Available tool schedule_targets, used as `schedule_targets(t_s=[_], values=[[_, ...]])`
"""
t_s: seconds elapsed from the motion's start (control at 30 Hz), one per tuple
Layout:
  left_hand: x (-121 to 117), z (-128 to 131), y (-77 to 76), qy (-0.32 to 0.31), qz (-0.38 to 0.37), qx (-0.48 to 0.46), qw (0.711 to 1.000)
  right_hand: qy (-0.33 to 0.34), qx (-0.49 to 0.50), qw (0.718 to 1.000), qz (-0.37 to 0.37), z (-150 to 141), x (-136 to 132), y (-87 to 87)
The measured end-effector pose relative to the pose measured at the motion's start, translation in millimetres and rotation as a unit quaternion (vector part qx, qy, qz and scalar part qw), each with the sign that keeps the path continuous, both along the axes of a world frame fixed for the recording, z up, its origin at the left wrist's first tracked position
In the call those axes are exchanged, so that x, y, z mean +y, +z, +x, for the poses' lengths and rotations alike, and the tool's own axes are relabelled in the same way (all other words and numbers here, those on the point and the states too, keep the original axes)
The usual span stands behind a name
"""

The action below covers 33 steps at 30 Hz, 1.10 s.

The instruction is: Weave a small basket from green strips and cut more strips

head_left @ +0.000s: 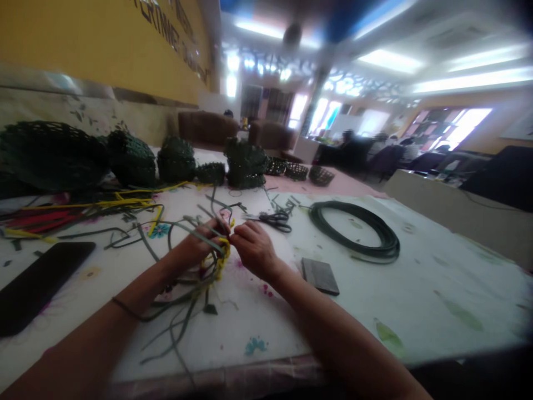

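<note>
Weave between two closed hands, over the tabletop (437,294).
The weave (224,260) — knobbly yellow strips with flat, glossy green tails — lay just left of the right hand (256,250), its long axis running from the fingertips back toward the person. The left hand (202,243) gripped its green strips; the right pinched its far end, both touching it, neither clearly nearer. Scissors (277,220) lay beyond, a smooth round coil (353,230) and flat grey block (320,276) to the right, rough dark-green baskets (246,162) behind.
</note>
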State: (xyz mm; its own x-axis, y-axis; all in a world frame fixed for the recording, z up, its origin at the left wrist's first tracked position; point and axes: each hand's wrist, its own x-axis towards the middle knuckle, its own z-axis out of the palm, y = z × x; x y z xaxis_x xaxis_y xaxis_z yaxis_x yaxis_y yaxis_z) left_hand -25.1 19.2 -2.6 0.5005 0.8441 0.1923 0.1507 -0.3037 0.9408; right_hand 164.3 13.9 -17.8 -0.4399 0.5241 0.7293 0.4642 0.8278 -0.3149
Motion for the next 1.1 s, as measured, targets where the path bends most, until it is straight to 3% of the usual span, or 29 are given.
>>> schedule_targets(t_s=[0.07,0.13,0.37,0.5,0.6,0.7,0.8,0.83,0.93,1.1], values=[[0,0,-1.5,0.013,0.046,0.024,0.999,0.021,0.104,0.981,-0.16,-5,-3,0.0],[1,0,-4.0,0.025,0.095,0.04,0.994,0.026,0.172,0.95,-0.261,-12,-5,-1.7],[2,-5,1.9,0.019,0.172,0.177,0.969,0.039,0.15,0.909,-0.386,-18,-1,-8.5],[8,-13,8.4,0.076,0.163,0.315,0.932,-0.044,0.144,0.923,-0.353,-8,4,-5.3],[17,-24,7.6,0.094,0.153,0.357,0.917,-0.065,0.094,0.938,-0.326,-6,-1,2.0],[26,-39,8.1,0.116,0.148,0.345,0.919,0.042,-0.054,0.954,-0.293,-15,-18,7.5],[30,-52,12.5,0.151,0.15,0.324,0.922,0.13,-0.251,0.942,-0.182,-25,-29,6.0],[30,-54,14.0,0.157,0.15,0.315,0.924,0.117,-0.29,0.938,-0.152,-26,-29,4.1],[30,-55,15.8,0.163,0.151,0.299,0.928,-0.004,-0.311,0.941,-0.134,-15,-12,-3.0],[26,-34,1.4,0.123,0.153,0.342,0.919,-0.173,-0.233,0.945,-0.148,15,20,-7.6]])
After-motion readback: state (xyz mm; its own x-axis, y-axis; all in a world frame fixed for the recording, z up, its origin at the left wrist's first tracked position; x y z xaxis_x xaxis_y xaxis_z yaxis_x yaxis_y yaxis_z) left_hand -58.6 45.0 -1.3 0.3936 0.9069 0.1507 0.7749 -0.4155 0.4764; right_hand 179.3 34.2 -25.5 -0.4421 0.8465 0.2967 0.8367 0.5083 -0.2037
